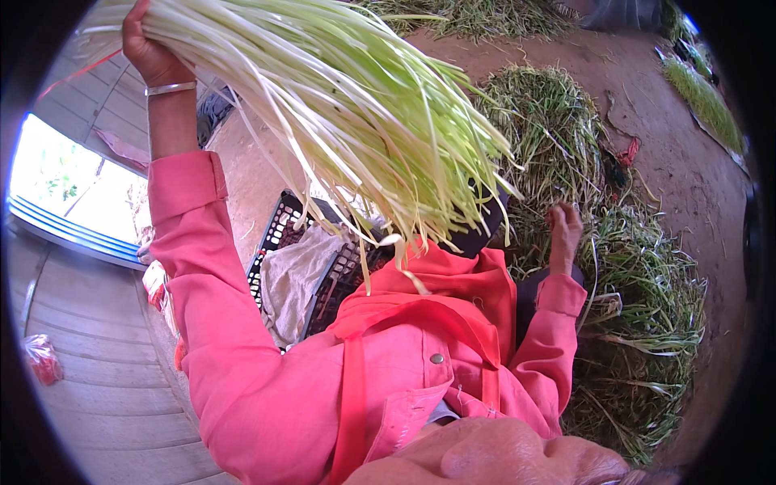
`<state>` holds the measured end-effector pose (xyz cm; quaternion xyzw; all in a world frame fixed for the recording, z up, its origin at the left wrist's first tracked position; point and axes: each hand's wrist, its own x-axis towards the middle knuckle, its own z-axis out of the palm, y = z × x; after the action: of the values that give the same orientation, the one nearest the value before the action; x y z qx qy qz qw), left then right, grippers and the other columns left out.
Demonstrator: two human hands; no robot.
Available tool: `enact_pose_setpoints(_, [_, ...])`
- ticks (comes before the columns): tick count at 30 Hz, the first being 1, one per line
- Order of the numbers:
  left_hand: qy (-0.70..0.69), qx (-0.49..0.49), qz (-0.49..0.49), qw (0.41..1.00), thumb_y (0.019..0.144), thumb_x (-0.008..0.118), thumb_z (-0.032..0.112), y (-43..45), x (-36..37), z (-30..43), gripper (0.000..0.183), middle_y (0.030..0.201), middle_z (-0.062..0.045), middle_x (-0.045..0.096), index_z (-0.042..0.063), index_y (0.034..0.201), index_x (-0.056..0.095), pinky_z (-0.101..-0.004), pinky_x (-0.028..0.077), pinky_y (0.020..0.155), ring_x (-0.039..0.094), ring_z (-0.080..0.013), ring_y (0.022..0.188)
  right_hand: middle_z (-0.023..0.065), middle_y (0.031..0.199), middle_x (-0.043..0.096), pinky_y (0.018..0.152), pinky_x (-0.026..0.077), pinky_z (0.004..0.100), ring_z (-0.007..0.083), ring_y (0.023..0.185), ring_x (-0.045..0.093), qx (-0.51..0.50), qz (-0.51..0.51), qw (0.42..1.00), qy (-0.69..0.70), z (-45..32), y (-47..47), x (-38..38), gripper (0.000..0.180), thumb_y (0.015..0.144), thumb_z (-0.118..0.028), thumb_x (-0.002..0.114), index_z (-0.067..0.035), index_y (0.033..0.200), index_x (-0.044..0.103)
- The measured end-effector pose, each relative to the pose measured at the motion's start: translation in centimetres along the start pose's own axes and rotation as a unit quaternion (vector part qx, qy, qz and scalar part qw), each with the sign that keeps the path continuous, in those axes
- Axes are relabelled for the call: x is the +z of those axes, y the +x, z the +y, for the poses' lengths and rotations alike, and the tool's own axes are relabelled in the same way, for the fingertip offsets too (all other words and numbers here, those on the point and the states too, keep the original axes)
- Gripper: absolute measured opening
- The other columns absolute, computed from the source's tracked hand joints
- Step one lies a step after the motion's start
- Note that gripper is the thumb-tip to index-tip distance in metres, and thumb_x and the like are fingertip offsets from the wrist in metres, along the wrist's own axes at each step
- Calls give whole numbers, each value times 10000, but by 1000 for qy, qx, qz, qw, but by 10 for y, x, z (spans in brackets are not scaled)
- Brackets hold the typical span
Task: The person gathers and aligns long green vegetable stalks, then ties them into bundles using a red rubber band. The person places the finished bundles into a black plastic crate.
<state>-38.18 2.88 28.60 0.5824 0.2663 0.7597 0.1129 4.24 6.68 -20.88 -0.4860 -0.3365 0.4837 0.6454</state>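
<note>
High at the upper left, my left hand (148, 51) grips a large bundle of long pale green and white leafy stalks (339, 103), which look like chives. The bundle fans out to the right, and its loose, yellowish ends hang above my lap. My right hand (564, 233) is lower and to the right, its fingers curled, over a heap of cut green leaves (642, 273). Whether something thin is pinched in it cannot be made out. A red apron (424, 279) covers my lap, partly hidden by the hanging stalk ends.
Beside my lap on the left stands a black plastic crate (282, 221) with a pale cloth (297, 273) over it. More leaf trimmings (539, 115) lie ahead on the earthen floor (679, 170). Green stalks (703, 103) lie at the far right. A panelled wall (103, 370) rises on the left.
</note>
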Motion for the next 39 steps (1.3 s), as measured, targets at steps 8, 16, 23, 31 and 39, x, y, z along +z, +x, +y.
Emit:
enact_pose_setpoints(8, [-100, -54, -141, 984, 877, 547, 285, -39, 59, -9, 299, 876, -95, 657, 35, 1030, 607, -352, 558, 763, 660, -221, 791, 35, 780, 624, 516, 425, 217, 67, 611, 549, -265, -326, 905, -61, -209, -105, 111, 114, 823, -7, 627, -2, 923, 683])
enact_pose_setpoints(16, [-276, -126, -82, 949, 895, 543, 268, 4, 34, -37, 274, 872, -49, 651, 42, 1030, 618, -309, 539, 758, 644, -173, 796, 75, 858, 633, 521, 458, 276, 141, 517, 560, -303, -183, 919, -172, -177, -118, 168, 267, 787, -104, 711, -33, 1038, 656])
enact_pose_setpoints(23, [-366, -186, -27, 911, 896, 558, 287, 9, 13, -46, 288, 877, -37, 650, 40, 1028, 626, -289, 534, 755, 636, -153, 793, 21, 851, 669, 446, 351, 185, 6, 474, 431, -292, -143, 943, -64, -163, -114, 174, 413, 757, 10, 722, -40, 1143, 586])
enact_pose_setpoints(31, [-293, -192, -46, 936, 881, 580, 298, -19, 46, -27, 281, 837, -54, 655, 44, 991, 628, -299, 549, 713, 649, -172, 744, -8, 753, 655, 430, 353, 208, 17, 437, 436, -288, -144, 946, -47, -165, -107, 165, 380, 762, 11, 687, -62, 1120, 582])
enact_pose_setpoints(39, [-60, -58, -73, 994, 875, 585, 303, -37, 51, -30, 279, 823, -73, 658, 51, 989, 624, -310, 558, 698, 660, -198, 733, 24, 763, 632, 428, 359, 209, 28, 445, 466, -297, -123, 943, -80, -177, -109, 151, 467, 754, 57, 648, -49, 1181, 492])
